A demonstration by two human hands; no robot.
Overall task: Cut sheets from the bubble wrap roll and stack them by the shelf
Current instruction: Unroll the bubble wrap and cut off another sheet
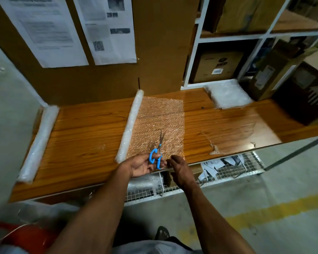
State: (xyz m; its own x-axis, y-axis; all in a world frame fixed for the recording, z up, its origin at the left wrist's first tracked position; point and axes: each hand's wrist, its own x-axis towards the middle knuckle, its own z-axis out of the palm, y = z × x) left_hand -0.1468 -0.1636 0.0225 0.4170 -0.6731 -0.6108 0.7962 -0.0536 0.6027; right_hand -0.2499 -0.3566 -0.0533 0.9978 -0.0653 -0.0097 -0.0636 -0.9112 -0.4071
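Observation:
A bubble wrap roll lies across the wooden table, with a stretch of wrap unrolled to its right. My left hand holds blue-handled scissors at the wrap's near edge, blades pointing away over the sheet. My right hand pinches the near edge of the wrap at the table's front. A stack of cut sheets lies at the back right, by the white shelf.
A second roll lies at the table's left end. Cardboard boxes stand on the right of the table and in the shelf. A wire basket with scraps hangs under the front edge. Papers are pinned to the cardboard wall behind.

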